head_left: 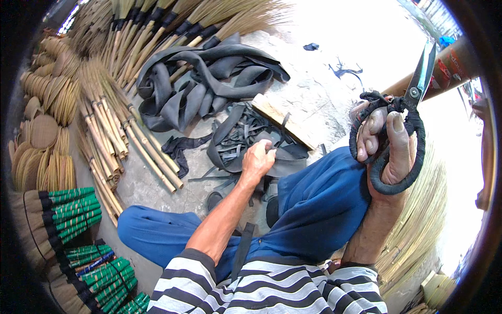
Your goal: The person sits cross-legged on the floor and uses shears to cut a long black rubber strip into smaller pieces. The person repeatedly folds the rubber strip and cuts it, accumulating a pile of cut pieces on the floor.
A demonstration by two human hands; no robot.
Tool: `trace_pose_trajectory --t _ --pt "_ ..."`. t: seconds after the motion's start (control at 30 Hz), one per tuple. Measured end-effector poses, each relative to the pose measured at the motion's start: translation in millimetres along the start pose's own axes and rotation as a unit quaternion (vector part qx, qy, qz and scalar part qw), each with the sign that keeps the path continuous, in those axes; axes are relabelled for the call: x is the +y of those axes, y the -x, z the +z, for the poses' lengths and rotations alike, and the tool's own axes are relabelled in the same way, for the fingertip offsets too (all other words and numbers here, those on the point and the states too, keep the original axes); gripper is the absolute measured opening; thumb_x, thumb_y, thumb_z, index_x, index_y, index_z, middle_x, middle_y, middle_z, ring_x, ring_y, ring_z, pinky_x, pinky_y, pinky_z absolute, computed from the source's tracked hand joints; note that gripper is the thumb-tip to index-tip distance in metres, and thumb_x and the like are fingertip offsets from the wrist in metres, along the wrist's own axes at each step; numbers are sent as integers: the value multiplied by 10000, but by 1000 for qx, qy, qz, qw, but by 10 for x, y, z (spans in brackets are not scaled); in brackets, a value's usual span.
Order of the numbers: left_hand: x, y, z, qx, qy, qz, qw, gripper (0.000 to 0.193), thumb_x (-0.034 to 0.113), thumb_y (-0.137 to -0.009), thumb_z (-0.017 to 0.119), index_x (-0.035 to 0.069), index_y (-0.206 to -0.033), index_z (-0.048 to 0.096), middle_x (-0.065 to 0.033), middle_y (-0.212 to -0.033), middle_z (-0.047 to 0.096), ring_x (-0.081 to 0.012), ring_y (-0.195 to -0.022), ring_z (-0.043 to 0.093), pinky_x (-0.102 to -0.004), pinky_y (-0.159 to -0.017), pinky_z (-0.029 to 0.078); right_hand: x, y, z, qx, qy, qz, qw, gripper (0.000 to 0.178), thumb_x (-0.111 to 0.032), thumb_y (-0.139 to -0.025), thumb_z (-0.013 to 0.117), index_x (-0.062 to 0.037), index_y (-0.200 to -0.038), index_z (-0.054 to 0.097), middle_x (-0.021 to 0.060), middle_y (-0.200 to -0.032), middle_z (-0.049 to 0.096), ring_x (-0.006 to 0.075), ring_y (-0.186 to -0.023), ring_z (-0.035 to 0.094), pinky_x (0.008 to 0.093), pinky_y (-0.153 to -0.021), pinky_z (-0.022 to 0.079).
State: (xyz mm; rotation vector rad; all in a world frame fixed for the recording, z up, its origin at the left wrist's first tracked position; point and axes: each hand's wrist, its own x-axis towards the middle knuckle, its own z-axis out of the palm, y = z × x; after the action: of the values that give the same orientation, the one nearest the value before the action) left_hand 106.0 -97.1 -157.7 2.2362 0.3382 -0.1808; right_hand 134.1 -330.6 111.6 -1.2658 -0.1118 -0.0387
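Note:
My right hand (pixel 389 141), raised at the right, holds a pair of scissors (pixel 414 93). Black wrapping covers their loop handles, and the metal blades point up and away. Low between my knees, my left hand (pixel 259 159) has its fingers curled in over a heap of cut black rubber strips (pixel 238 138). Whatever its fingertips grip is hidden. A wider black rubber band (pixel 290 163) lies under and beside that hand. Just beyond the heap is a wooden board (pixel 282 121). Large loops of black rubber sheet (pixel 180 107) are piled farther off.
Grass brooms with black bindings (pixel 167 18) lie at the far left, with bamboo handles (pixel 149 152) nearer. Green-handled broom bundles (pixel 76 214) stand at the near left. Loose broom grass (pixel 418 230) lies right of my leg. A brown pole (pixel 449 68) crosses the far right.

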Motion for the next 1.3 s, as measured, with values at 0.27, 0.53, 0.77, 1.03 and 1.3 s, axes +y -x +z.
trace_pose_trajectory --t 0.27,0.53,0.77,1.03,1.3 --pt "-170 -151 572 -93 -300 222 923 584 187 -796 727 90 -1364 634 -124 -1357 648 -343 -1396 510 -609 -1081 382 16 -64 -267 -3 -1 41 999 417 -419 -1035 681 -16 -933 656 51 -689 596 140 -541 587 266 -516 506" --pt "-330 -319 470 -66 -328 228 914 120 153 -843 706 116 -955 731 -115 -876 742 -329 -891 692 -519 -920 435 27 11 -235 19 -15 56 998 485 -341 -947 799 14 -1200 585 68 -780 637 156 -586 629 284 -551 541" --pt "-178 -429 -229 20 -132 118 984 153 189 -928 676 65 -1014 701 -176 -935 763 -421 -889 729 -521 -752 551 90 54 -212 75 45 62 994 536 -310 -929 822 -7 -1292 572 76 -818 665 152 -597 636 267 -540 521" --pt "-87 -358 -921 -139 288 -123 940 238 174 -1010 678 5 -1178 684 -67 -972 721 -138 -732 707 -247 -564 553 108 32 -247 18 28 26 999 351 -346 -963 795 -8 -966 701 78 -713 644 163 -576 629 269 -544 520" --pt "8 -112 -1248 -76 481 -167 857 263 156 -1055 612 41 -1291 624 -64 -1008 699 -142 -723 710 -272 -576 581 81 29 -211 10 61 -3 998 380 -353 -962 800 12 -1001 699 64 -745 637 126 -589 599 266 -548 506"
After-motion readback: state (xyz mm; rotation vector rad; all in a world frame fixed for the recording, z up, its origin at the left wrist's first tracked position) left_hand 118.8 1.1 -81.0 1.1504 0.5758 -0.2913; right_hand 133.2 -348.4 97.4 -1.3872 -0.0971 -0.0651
